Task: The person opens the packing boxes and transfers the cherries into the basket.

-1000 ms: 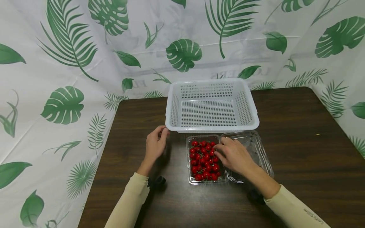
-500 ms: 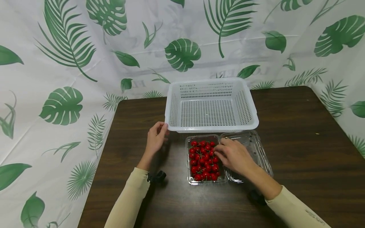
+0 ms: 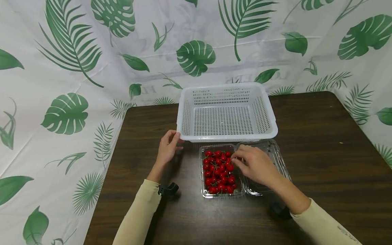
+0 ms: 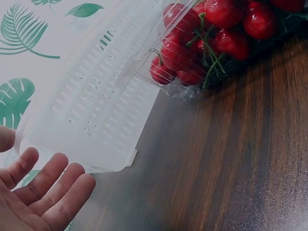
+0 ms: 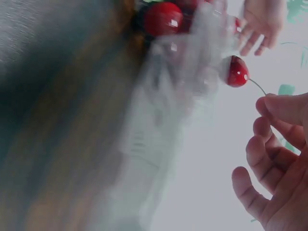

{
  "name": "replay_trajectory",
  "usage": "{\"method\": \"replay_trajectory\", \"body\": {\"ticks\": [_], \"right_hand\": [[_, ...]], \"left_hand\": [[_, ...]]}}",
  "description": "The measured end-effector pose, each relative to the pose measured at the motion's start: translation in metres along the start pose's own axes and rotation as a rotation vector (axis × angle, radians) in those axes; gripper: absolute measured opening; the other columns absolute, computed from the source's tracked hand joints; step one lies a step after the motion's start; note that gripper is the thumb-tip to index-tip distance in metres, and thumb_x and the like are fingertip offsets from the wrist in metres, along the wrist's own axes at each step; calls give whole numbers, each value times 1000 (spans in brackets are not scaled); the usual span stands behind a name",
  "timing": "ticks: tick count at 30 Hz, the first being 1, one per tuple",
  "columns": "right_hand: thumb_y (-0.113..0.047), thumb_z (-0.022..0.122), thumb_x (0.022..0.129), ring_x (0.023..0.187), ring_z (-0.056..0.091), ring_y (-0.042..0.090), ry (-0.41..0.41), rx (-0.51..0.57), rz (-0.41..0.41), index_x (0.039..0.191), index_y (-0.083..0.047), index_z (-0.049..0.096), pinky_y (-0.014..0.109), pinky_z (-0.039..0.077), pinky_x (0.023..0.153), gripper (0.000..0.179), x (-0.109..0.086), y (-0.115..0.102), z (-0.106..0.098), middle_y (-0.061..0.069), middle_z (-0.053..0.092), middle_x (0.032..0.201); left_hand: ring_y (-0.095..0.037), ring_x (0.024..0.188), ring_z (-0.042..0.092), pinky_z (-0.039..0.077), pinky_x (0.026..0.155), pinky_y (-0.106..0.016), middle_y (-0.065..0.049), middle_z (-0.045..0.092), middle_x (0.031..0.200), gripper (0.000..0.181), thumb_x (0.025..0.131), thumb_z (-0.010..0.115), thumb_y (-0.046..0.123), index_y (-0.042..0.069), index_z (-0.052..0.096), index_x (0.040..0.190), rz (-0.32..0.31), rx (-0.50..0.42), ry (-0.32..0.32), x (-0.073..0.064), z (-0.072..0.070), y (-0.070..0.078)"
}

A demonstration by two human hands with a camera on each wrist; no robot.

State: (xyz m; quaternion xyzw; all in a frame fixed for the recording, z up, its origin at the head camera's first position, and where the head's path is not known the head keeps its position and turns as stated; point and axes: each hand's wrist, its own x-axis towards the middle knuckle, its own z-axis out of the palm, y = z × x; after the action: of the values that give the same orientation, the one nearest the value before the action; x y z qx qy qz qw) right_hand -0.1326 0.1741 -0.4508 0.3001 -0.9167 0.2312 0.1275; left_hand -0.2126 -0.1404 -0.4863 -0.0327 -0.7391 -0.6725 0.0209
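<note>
By its thin green stem, my right hand pinches a single cherry between thumb and index finger, the other fingers loosely bent. The cherry hangs close to the right edge of an opened clear plastic clamshell box, in which many red stemmed cherries lie. My left hand is at the near left corner of a white perforated plastic basket, holding the rim between thumb and index finger, with the other fingers spread below. Nothing lies inside the basket.
The clamshell's clear lid lies folded open on the right, beneath my right hand. Basket and box rest on a dark wood-grain table, the basket just behind the box. A white leaf-print cloth hangs behind and left.
My right hand has drawn slightly right and up from the cherries, with a cherry by its stem. The left hand has come up to the basket's corner and now holds the rim.
</note>
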Motion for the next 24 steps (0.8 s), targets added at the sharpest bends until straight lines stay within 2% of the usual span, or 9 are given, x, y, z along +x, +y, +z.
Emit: {"method": "replay_trajectory", "body": {"ticks": [4,11,17,21,24], "right_hand": [[-12,76,84,63,48,7,62,23,-9,88,-16,73,27,44,55,6,8,0,-12,-10,57,78],[-11,74,86,66,52,9,232,74,24,90,-13,73,30,44,55,5,24,10,-31,-8,62,80],[-11,72,88,68,55,19,361,48,133,93,-7,74,34,42,53,6,39,25,-36,0,64,79],[-13,71,89,70,56,21,383,11,204,94,-5,75,37,44,57,10,46,34,-34,4,65,81],[-12,70,89,70,57,23,365,-7,223,94,-5,75,38,44,59,10,49,41,-30,6,66,83]], "left_hand": [[-40,86,66,61,60,-36,-17,66,92,24,101,56,21,-2,58,106,40,-6,9,-2,1,0],[-46,94,63,61,67,-45,-26,64,100,28,102,54,20,-6,56,113,-20,14,0,-2,1,3],[-50,98,61,57,74,-57,-30,63,103,30,102,54,18,-8,55,116,-45,-3,-11,0,-1,3],[-53,99,59,56,75,-61,-29,63,102,29,103,53,16,-10,54,117,-58,-11,-27,0,-2,5],[-53,98,59,56,75,-60,-30,62,101,26,103,52,12,-11,54,115,-58,3,-33,-5,-1,18]]}}
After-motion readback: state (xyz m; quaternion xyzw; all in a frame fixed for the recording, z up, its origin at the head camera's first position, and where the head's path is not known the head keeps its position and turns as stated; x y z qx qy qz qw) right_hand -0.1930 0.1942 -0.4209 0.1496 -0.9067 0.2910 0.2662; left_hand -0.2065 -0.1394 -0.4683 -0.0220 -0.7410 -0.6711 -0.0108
